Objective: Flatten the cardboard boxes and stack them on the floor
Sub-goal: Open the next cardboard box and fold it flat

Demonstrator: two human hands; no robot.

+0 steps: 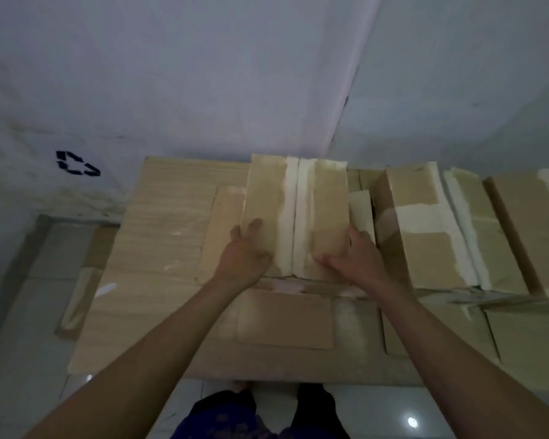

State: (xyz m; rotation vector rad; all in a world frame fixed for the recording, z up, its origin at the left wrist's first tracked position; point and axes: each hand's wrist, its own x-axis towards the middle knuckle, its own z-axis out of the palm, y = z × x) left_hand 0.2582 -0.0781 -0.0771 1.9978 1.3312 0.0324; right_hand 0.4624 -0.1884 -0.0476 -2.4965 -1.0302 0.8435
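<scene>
A pale wall backs the light wooden counter [159, 217]. At frame centre, both hands' fingers grip the brown taped cardboard box [293, 217] by its sides: left hand [244, 251], right hand [354, 255]. It looks light, stiff and creasable.

The room is dim and bluish. Everything looks soft and blurry. A small bright spot shines on the floor [412, 422]. Edges bend outward.
</scene>
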